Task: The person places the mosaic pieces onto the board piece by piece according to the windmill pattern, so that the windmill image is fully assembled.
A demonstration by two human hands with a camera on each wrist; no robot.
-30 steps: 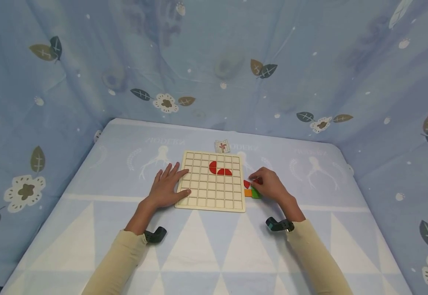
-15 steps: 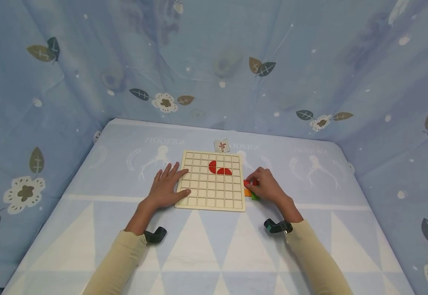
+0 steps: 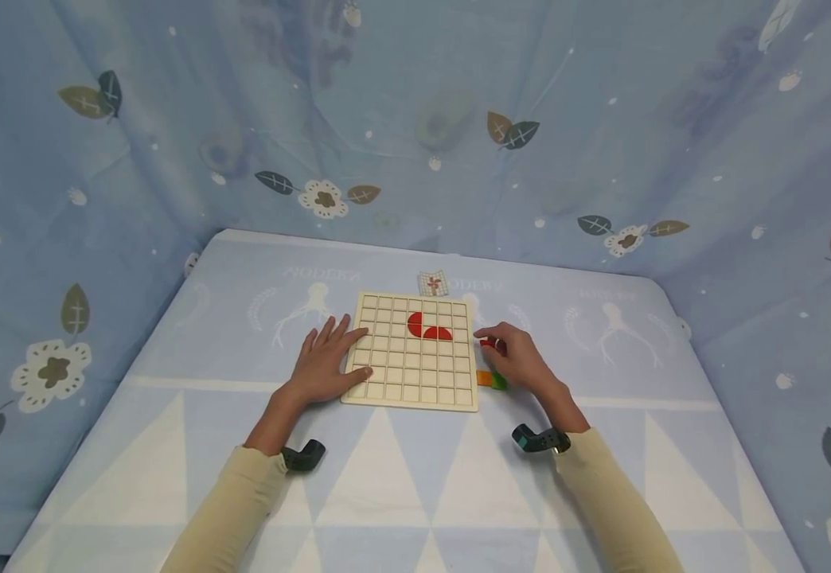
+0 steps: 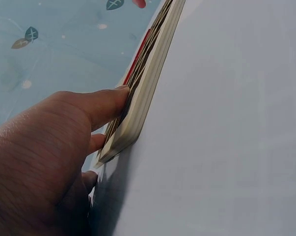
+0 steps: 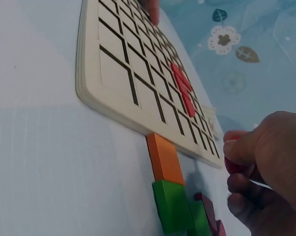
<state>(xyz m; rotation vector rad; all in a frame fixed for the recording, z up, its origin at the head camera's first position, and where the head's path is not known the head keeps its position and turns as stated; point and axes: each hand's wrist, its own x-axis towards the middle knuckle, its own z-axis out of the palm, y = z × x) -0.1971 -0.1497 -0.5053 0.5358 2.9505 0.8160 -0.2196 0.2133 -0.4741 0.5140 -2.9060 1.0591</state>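
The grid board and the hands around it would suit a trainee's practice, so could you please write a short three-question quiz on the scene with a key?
1. Multiple choice: what colour is the piece pinched in the right hand? A: green. B: orange. C: red.
2. True or false: the left hand touches the left side of the board.
3. Short answer: which lies nearer to the board, the orange block or the green block beside it?

Key
1. C, red.
2. True; its thumb and a fingertip reach over that edge.
3. The orange block, which sits right by the board's right edge.
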